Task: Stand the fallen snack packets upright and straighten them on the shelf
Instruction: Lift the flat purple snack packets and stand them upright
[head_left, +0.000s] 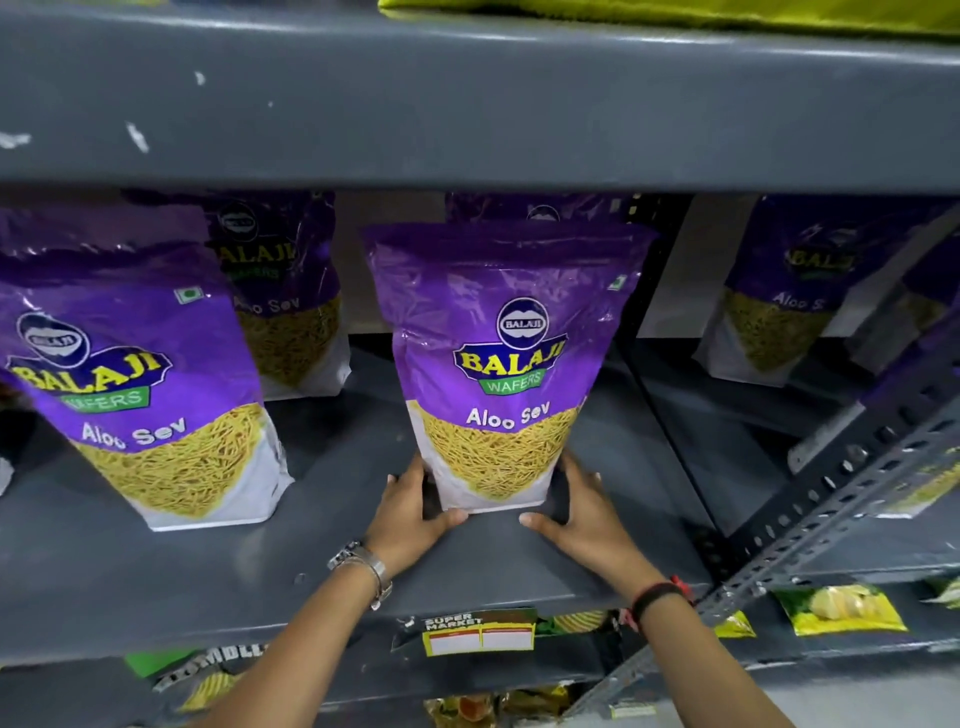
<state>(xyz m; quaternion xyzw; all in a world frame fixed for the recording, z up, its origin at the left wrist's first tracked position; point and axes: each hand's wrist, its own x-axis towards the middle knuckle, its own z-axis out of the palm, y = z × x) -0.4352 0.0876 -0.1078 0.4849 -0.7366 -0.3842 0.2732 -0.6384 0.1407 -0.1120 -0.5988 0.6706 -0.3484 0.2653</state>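
A purple Aloo Sev packet stands upright in the middle of the grey shelf. My left hand grips its lower left corner and my right hand grips its lower right corner. Another purple packet stands upright at the left, tilted slightly. A third packet stands further back on the left. The top of one more packet shows right behind the held one.
The upper shelf board hangs low over the packets. A slotted metal upright divides this bay from the right one, where another purple packet stands. A price label sits on the shelf's front edge. Yellow-green packets lie below.
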